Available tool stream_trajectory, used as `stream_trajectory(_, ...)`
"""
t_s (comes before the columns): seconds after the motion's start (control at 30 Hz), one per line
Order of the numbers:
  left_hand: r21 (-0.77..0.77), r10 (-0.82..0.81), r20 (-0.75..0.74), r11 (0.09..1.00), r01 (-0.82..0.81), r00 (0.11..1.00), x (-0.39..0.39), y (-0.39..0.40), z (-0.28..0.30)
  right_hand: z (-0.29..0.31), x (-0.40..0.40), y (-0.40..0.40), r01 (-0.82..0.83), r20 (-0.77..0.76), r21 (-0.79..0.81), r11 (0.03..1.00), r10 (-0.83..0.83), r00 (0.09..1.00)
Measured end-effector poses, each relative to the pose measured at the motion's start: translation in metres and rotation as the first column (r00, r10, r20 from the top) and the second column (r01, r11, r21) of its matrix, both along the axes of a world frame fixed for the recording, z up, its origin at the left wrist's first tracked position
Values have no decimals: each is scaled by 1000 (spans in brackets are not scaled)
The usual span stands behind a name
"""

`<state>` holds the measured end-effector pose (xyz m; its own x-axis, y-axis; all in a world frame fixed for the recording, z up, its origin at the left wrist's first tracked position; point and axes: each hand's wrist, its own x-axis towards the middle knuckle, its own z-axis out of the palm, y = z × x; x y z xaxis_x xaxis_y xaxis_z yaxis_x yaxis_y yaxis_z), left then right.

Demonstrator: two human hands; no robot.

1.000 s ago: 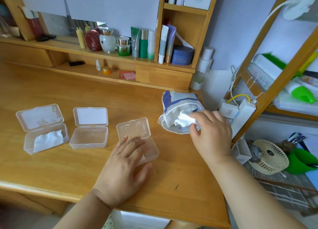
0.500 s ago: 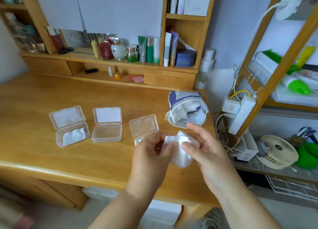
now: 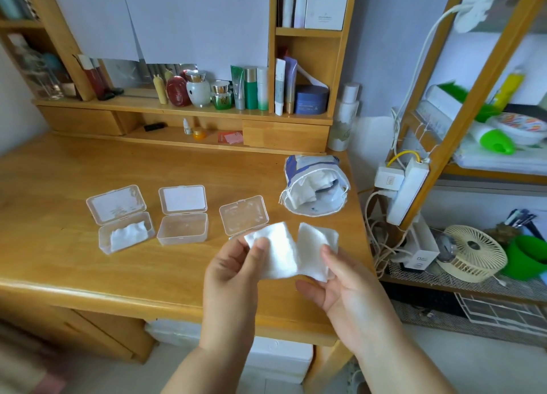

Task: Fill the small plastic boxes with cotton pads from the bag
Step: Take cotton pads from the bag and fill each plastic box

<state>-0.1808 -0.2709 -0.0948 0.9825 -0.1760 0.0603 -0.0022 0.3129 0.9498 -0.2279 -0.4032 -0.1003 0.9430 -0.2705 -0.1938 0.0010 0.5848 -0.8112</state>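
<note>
- White cotton pads (image 3: 291,251) are now out of the bag (image 3: 315,186) and spread between both hands above the front of the wooden desk (image 3: 74,263); a second ago the right hand was still reaching into the bag.
- The left hand (image 3: 233,278) pinches the left pad with its thumb; the right hand (image 3: 346,287) pinches the right one.
- It looks like two pads being separated, though they could be one folded piece.
- The left box (image 3: 125,235) already holds cotton; the middle box (image 3: 182,231) is empty, and the right box (image 3: 244,219), partly hidden, is probably next.
</note>
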Motion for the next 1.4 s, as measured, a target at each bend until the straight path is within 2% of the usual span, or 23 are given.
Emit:
stream_trajectory(0.07, -75, -126, 10, 989, 127, 992, -1, 8, 5, -2, 0, -1, 37, -29, -132, 991, -41, 999)
stream_trajectory(0.17, 68, -222, 174, 975, 213, 959, -6, 9, 11, -1, -2, 3, 1, -2, -295, 955, -1, 1000)
stream_trajectory(0.27, 244, -143, 305, 967, 68, 942, -10, 2, 9, -1, -5, 7, -43, 32, -300, 953, 55, 998)
stream_trajectory(0.4, 384, 9, 512, 892, -239, 859, -14, -3, -1, 0, -7, 9, -175, 89, -176, 969, 193, 977)
stream_trajectory(0.43, 402, 30, 545, 868, -293, 838, -16, -4, -3, 1, -8, 10, -199, 115, -193, 961, 224, 968)
stream_trajectory(0.53, 387, 58, 592, 855, -347, 804, -17, -2, -3, 3, -13, 11, -186, 137, -376, 908, 253, 958)
stream_trajectory(0.6, 393, 23, 673, 835, -384, 739, -13, 3, 0, 5, -15, 8, -145, 82, -548, 824, 225, 971)
stream_trajectory(0.67, 442, -53, 726, 800, -406, 686, -9, 10, 4, 9, -16, 6, -121, 27, -713, 691, 200, 979)
stream_trajectory(0.73, 507, -127, 746, 745, -434, 654, -7, 14, 8, 14, -17, 6, -95, 26, -805, 586, 194, 981)
stream_trajectory(0.83, 600, -223, 728, 664, -445, 648, -6, 15, 12, 18, -19, 6, -20, 48, -914, 406, 157, 986)
stream_trajectory(0.93, 623, -267, 668, 712, -325, 695, -2, 14, 15, 22, -19, 5, -50, 17, -939, 339, 190, 982)
stream_trajectory(1.0, 593, -286, 647, 771, -231, 707, 2, 15, 17, 24, -19, 4, -103, -24, -929, 355, 220, 975)
stream_trajectory(1.07, 563, -312, 683, 801, -204, 661, 5, 18, 19, 26, -18, 3, -205, -95, -883, 423, 266, 959)
stream_trajectory(1.2, 534, -295, 757, 794, -292, 583, 8, 18, 17, 22, -16, -2, -325, -193, -787, 524, 290, 937)
stream_trajectory(1.23, 514, -241, 762, 790, -335, 600, 7, 17, 16, 21, -16, -2, -321, -189, -754, 573, 279, 942)
stream_trajectory(1.3, 447, -79, 708, 820, -359, 702, 0, 18, 11, 16, -16, -1, -290, -152, -690, 663, 260, 954)
stream_trajectory(1.37, 388, 23, 576, 872, -298, 817, -9, 18, 5, 11, -17, 2, -243, -86, -653, 717, 249, 965)
stream_trajectory(1.4, 386, 22, 527, 884, -263, 850, -14, 17, 2, 10, -18, 3, -219, -47, -636, 740, 246, 968)
